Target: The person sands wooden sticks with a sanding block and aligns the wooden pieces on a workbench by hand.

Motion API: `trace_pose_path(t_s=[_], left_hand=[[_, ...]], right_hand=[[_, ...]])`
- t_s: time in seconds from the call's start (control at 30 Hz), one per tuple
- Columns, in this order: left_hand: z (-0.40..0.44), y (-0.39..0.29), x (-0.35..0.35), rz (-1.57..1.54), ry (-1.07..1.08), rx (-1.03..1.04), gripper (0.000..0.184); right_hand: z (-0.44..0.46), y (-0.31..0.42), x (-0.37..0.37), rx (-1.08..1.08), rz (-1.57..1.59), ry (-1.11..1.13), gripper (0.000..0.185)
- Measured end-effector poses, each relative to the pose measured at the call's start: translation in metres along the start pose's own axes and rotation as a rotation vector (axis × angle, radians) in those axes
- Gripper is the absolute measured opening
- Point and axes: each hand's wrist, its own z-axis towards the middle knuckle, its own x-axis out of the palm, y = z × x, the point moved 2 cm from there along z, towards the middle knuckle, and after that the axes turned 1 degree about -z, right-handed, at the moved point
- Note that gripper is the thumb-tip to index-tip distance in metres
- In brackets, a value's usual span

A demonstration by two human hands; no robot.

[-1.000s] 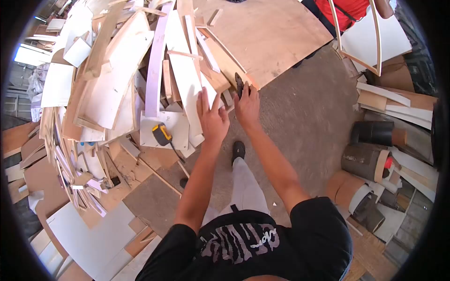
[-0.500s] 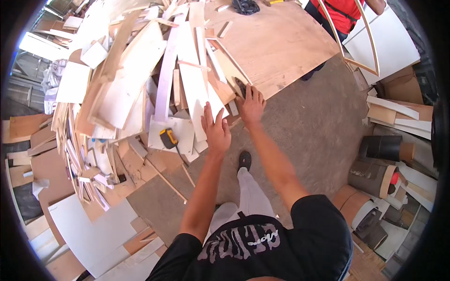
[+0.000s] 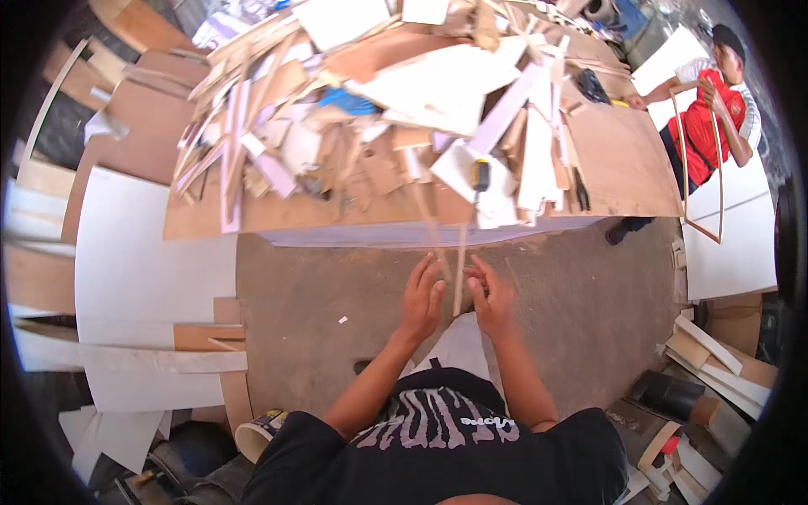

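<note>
**Thin wooden strip [image 3: 459, 282] juts from a cluttered bench [image 3: 624, 181]**

In the head view, the strip overhangs the bench's near edge and runs down between the left hand [image 3: 422, 300] and the right hand [image 3: 495, 300]; whether a finger touches it is unclear. The left grip is unclenched and empty, fingers spread; the right, slightly blurred, is also loose, fingers partly curled. A yellow-and-black tape measure [image 3: 481, 174] rests on a white board offcut [image 3: 498, 209] beside heaped scrap wood [image 3: 438, 84]. A person in a red shirt [image 3: 704, 133] holds a wooden frame [image 3: 702, 231].
</note>
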Motion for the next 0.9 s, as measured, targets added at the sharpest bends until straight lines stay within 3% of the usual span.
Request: trace_pose_path(t_s=[0.1,0.23,0.33,0.6,0.73,0.9], left_hand=[[-0.065,0.026,-0.104,-0.028,-0.074,-0.068,0.036],[-0.125,0.034,-0.227,0.146,-0.225,-0.145,0.030],[-0.148,0.046,-0.299,0.176,-0.342,-0.206,0.027],[-0.132,0.106,-0.442,0.089,-0.549,-0.317,0.022],[-0.110,0.164,-0.521,0.086,-0.621,-0.365,0.021],[-0.068,0.212,-0.633,0.255,-0.544,-0.434,0.021]], right_hand=[[-0.037,0.043,0.082,-0.134,-0.005,0.218,0.033],[-0.063,0.117,0.184,-0.238,0.007,0.167,0.023],[-0.075,0.162,0.255,-0.274,-0.019,0.340,0.022],[-0.064,0.239,0.427,-0.446,0.052,0.479,0.019],[-0.029,0.244,0.520,-0.356,0.133,0.593,0.016],[0.032,0.275,0.640,-0.379,0.107,0.624,0.015]])
